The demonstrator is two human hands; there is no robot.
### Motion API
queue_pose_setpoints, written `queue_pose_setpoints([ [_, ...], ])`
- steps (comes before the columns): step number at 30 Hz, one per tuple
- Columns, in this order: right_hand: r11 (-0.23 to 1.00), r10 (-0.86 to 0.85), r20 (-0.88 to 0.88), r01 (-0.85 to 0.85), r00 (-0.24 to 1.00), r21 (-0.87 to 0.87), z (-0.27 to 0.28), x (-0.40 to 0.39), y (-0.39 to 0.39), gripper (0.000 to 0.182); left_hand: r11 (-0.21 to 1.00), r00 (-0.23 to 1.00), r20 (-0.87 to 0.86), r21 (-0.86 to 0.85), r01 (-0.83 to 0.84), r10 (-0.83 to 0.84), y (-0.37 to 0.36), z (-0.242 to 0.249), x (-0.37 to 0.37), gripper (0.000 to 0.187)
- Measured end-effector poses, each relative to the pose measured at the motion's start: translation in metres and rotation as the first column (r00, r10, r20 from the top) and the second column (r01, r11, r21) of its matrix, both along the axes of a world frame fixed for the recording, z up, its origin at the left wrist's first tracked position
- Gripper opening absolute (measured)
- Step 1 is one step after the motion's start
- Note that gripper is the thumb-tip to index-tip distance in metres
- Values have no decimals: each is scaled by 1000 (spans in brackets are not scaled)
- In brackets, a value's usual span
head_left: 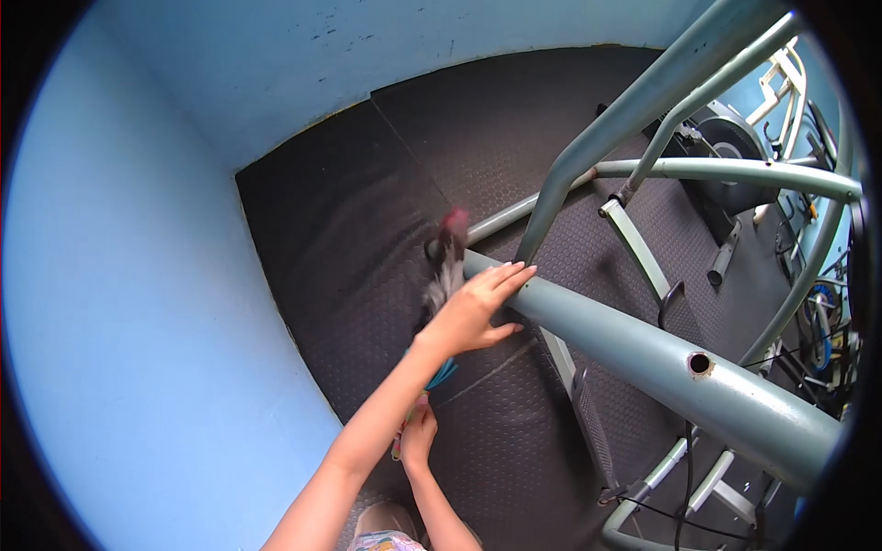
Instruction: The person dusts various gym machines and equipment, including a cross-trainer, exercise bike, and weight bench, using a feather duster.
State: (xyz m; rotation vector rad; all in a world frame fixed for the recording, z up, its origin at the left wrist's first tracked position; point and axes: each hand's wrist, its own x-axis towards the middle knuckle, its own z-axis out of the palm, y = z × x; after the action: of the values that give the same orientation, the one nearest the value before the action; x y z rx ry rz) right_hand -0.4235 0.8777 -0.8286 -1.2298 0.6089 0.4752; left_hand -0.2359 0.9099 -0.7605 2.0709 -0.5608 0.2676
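Note:
My left hand (pixel 476 308) rests palm down on the end of a thick grey-green metal tube (pixel 606 331), its fingers stretched over the top and the thumb apart. Below my left forearm, my right hand (pixel 420 433) is closed around the handle of a duster (pixel 446 286). The handle's colourful end pokes out under the fist, and some teal strands show beside my left wrist. The duster's grey and reddish fluffy head, blurred by motion, lies just left of the tube's end, over the black floor mat.
A pale blue wall (pixel 165 303) runs along the left and the back. Black textured mats (pixel 349 184) cover the floor. Curved metal frame bars (pixel 634 101) rise at the right, with a dark exercise machine (pixel 730 147) behind them. Cables and a blue-rimmed wheel (pixel 820 317) are at the far right.

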Motion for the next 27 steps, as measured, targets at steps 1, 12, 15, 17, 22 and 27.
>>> queue_pose_setpoints([
  [1, 993, -3, 52, 9, 999, -115, 1, 4, 9, 38, 1000, 1000, 1, 12, 7, -7, -2, -3, 3, 67],
  [12, 893, -148, -211, 222, 966, 390, -28, 31, 86, 38, 993, 992, 51, 7, -114, 114, -10, -11, 2, 62],
  [15, 920, -99, -242, 181, 965, 347, -42, 32, 73, 39, 992, 992, 20, -33, -123, 124, -11, -12, 0, 62],
  [17, 875, -77, -330, 222, 941, 430, -76, 16, 46, 41, 990, 992, -1, -47, -130, 130, -12, -9, -1, 61],
  [22, 979, 128, -250, -82, 960, 185, -24, -47, -58, 42, 991, 994, -36, -84, -103, 100, -7, -3, 3, 61],
  [27, 980, 53, -275, 3, 960, 200, 15, -32, -89, 44, 997, 985, -169, -79, 5, -18, 1, 7, 6, 57],
])
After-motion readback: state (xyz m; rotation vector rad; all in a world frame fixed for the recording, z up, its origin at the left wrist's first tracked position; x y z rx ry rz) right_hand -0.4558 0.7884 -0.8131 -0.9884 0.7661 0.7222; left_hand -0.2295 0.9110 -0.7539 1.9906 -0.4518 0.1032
